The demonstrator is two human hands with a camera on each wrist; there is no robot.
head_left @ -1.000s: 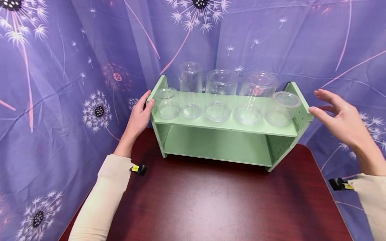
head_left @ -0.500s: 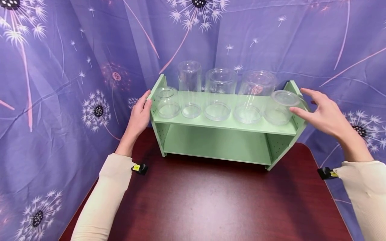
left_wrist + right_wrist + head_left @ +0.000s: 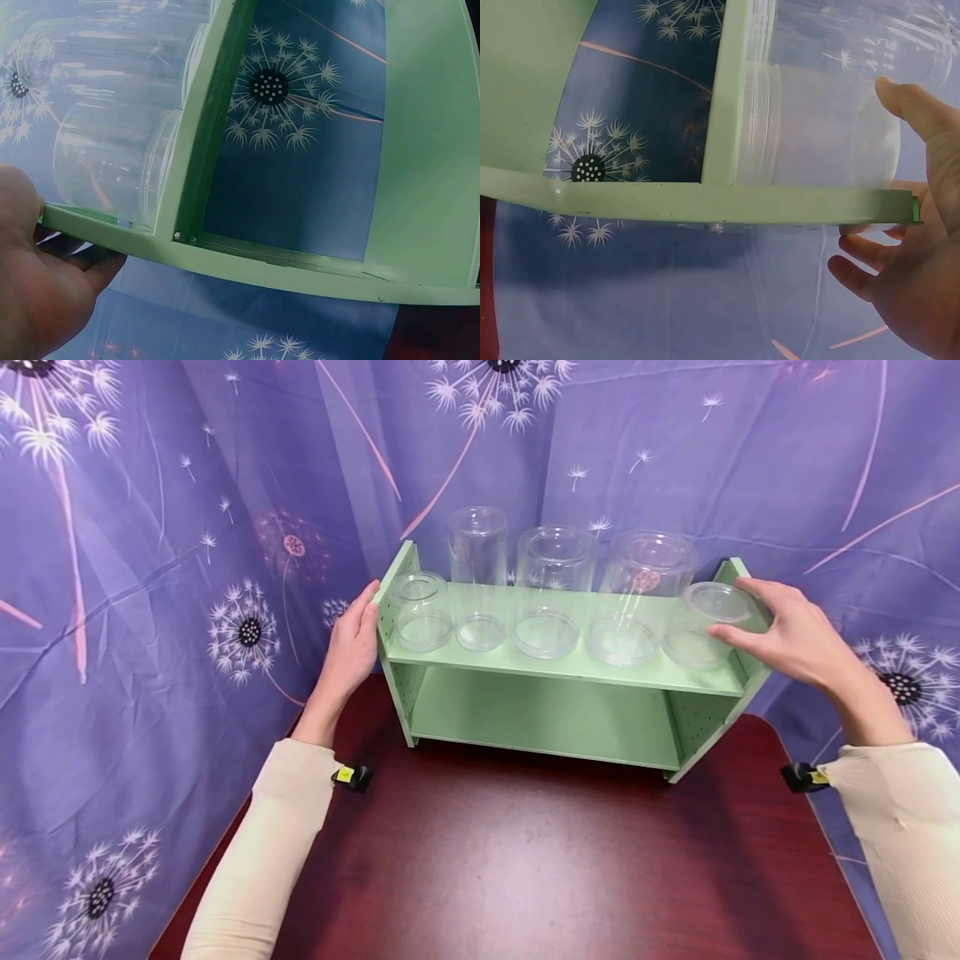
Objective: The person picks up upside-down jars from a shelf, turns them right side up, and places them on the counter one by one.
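Observation:
A pale green two-tier shelf (image 3: pixel 543 714) stands on the table, a row of clear jars along its upper board. My left hand (image 3: pixel 352 643) grips the left side panel (image 3: pixel 225 262), thumb at its upper edge and fingers outside, beside a short jar (image 3: pixel 422 622). On the other end, my right hand (image 3: pixel 798 635) spreads around the right side panel (image 3: pixel 705 202). Its thumb (image 3: pixel 911 105) reaches over to the short frosted-lidded jar (image 3: pixel 699 635), while the other fingers lie outside the panel, bent loosely and not closed around it.
Between the short jars stand a tall narrow jar (image 3: pixel 478 581), a wider one (image 3: pixel 553 593) and a broad one (image 3: pixel 645 602). The dark red table (image 3: pixel 525 852) extends in front. Purple dandelion-print cloth (image 3: pixel 637 435) hangs close behind and at the sides.
My right hand has moved left, from beside the shelf's right end to around its side panel, thumb now overlapping the end jar. My left hand stays on the left panel; the jars keep their places.

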